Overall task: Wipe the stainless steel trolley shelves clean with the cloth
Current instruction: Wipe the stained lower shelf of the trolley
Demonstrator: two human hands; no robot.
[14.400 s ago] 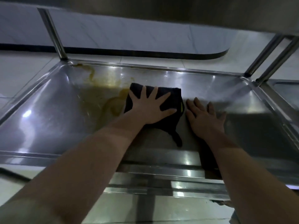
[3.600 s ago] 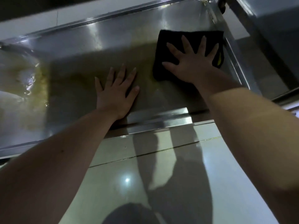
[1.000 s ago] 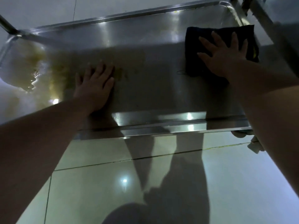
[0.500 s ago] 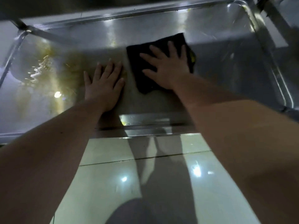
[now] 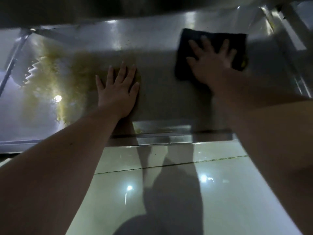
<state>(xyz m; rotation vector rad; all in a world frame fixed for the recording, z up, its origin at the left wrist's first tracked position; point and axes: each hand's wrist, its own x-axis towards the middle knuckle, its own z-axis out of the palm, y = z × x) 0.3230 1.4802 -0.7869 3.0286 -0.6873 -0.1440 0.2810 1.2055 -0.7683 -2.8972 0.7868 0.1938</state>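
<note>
The right hand (image 5: 213, 65) lies flat with fingers spread, palm pressing the dark folded rectangular cloth (image 5: 186, 53) onto the shallow stainless steel trolley shelf (image 5: 160, 92) at about 2 o'clock, near the shelf's right rim. The left hand (image 5: 117, 92) rests flat on the bare shelf, fingers slightly apart, near centre. A yellowish-brown smeared stain (image 5: 55, 82) covers the shelf at 9 o'clock, its edge reaching the left hand's fingers.

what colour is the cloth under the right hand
Black, or very dark, with a small yellow spot at its right edge; the cloth under the right hand shows in the head view.
</note>
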